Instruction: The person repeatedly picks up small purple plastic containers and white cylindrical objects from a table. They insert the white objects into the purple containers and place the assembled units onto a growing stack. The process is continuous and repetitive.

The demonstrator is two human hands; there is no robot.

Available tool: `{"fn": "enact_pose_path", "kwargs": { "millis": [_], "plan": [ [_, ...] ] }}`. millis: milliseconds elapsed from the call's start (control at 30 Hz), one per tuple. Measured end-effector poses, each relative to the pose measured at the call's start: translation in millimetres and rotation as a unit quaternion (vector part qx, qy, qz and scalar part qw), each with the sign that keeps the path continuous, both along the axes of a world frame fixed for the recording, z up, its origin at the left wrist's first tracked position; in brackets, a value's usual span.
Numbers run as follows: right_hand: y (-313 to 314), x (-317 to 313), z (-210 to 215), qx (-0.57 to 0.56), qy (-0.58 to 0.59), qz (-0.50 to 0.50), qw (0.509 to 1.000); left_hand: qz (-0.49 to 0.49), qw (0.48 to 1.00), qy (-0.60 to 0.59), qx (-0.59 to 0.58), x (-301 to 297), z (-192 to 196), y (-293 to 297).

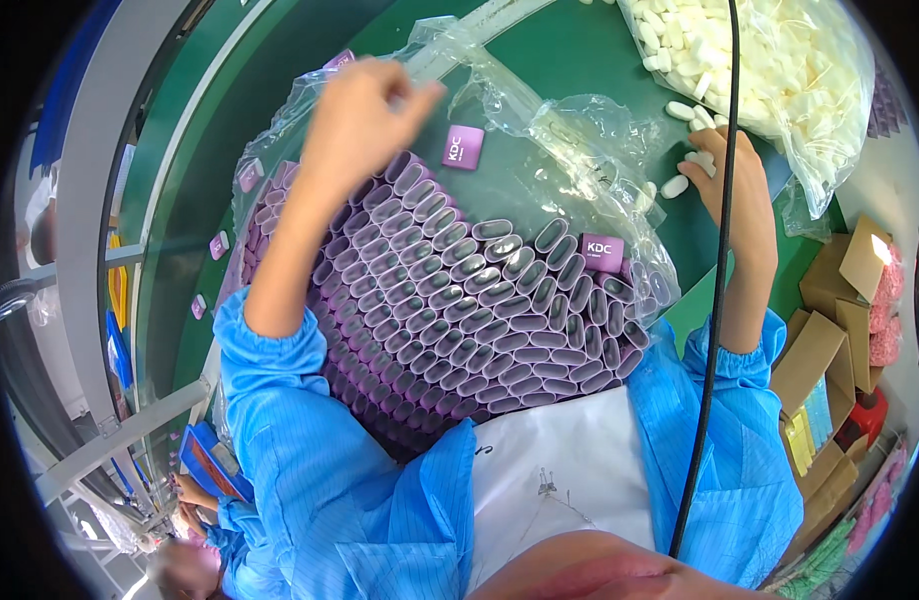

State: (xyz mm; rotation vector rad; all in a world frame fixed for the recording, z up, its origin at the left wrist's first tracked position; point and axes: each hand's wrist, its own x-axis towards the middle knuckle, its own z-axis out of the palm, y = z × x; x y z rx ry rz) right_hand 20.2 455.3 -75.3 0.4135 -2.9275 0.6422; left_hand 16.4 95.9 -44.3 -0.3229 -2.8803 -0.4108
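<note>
Rows of purple oval caps (460, 300) stand packed together with their hollow ends up, in front of my chest, on clear plastic film (580, 150). Over their far left part is my left hand (373, 110), smeared by motion with its fingers bent; whether it holds anything cannot be made out. My right hand (738, 185) is at the right, with its fingertips closed on a small white oval piece (700, 160). More loose white oval pieces (674, 187) lie beside those fingers. One purple cap (464, 147) lies on its side beyond the rows, and another purple cap (602, 252) at their right edge.
A clear bag (830, 150) full of white oval pieces lies at the far right. A black cable (721, 300) hangs down past my right arm. A few purple caps lie along the green belt (190, 270) at left. Cardboard boxes (815, 370) stand at right; another person (220, 540) is at lower left.
</note>
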Motion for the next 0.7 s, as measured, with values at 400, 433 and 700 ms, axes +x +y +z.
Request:
{"fn": "enact_pose_path", "kwargs": {
  "millis": [400,433,700],
  "plan": [
    [-42.2,-7.6,17.1,-0.292,0.027,0.114,0.949,-0.082,0.897,-0.207,0.381,21.0,5.2,44.4],
    [-51.4,-5.4,19.7,-0.368,-0.007,0.113,0.923,-0.09,0.85,-0.208,0.476,21.7,3.2,48.7],
    [-104.4,3.7,13.0,-0.524,0.007,0.191,0.83,-0.091,0.657,-0.206,0.719,27.7,-17.5,66.6]
  ]
}}
